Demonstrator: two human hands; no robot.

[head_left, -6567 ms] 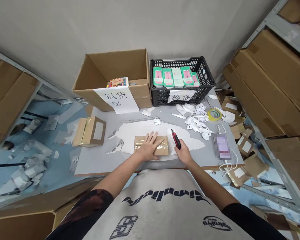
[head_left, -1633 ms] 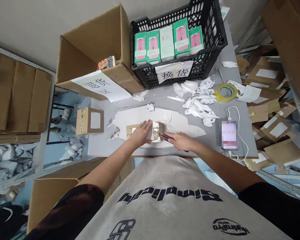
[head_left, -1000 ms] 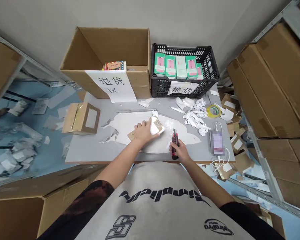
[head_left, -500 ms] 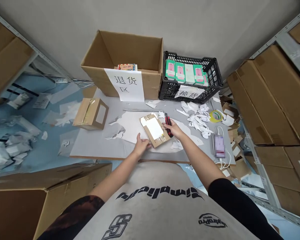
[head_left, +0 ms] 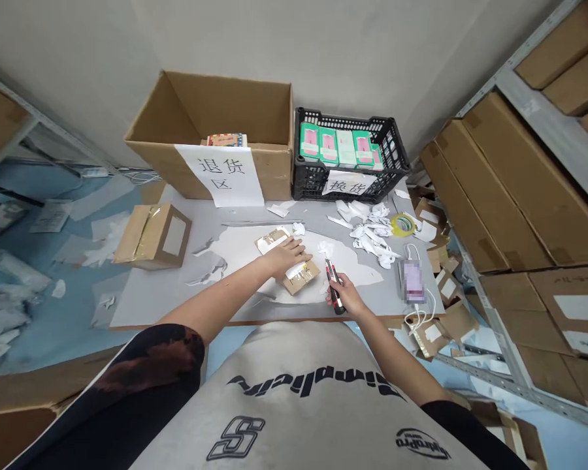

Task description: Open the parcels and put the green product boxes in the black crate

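Observation:
A small flat cardboard box [head_left: 301, 279] with shiny tape and a white label lies at an angle on the torn work surface. Across its top rests my left hand [head_left: 287, 256], fingers stretched out and covering much of the label. My right hand [head_left: 343, 294] grips a red and black utility knife [head_left: 334, 287] to the right of the box, apart from it. The knife's tip points away from me, close to a crumpled white scrap [head_left: 325, 249]. Another bit of crumpled paper [head_left: 298, 228] lies just beyond the box.
A large open carton [head_left: 274, 173] with a paper sign and a black crate [head_left: 304, 186] of green-and-pink boxes stand at the back. A taped carton [head_left: 142, 238] sits left. Paper scraps [head_left: 372, 235], a tape roll [head_left: 402, 224] and a cabled phone [head_left: 413, 282] lie right.
My left hand has moved from the box's near edge onto its top. The right hand has drawn the utility knife away from the box, toward me. The camera view has shifted.

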